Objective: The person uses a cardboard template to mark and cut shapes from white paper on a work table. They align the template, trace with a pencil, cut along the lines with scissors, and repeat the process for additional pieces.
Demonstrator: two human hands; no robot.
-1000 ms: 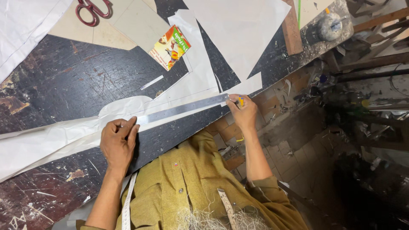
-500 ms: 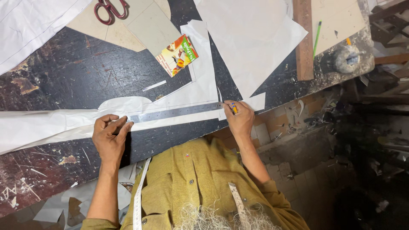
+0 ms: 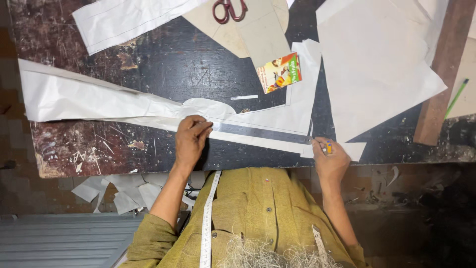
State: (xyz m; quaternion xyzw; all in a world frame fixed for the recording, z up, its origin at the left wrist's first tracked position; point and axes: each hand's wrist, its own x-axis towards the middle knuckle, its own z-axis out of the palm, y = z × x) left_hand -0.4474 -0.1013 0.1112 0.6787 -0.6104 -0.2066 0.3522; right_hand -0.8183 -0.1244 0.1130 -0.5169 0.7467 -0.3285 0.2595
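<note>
Scissors (image 3: pixel 229 10) and a small carton (image 3: pixel 280 72) lie upper centre on the bench (image 3: pixel 163 64). Left hand (image 3: pixel 192 139) presses flat on the ruler (image 3: pixel 258 133). Right hand (image 3: pixel 329 158) is clamped on a marker (image 3: pixel 328 147).

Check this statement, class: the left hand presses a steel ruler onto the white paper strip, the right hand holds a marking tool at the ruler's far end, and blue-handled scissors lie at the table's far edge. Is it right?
Not quite. In the head view the scissors have red handles, not blue. The rest holds: the left hand presses the steel ruler onto the white paper strip, and the right hand holds a marking tool at the ruler's far end.
</note>
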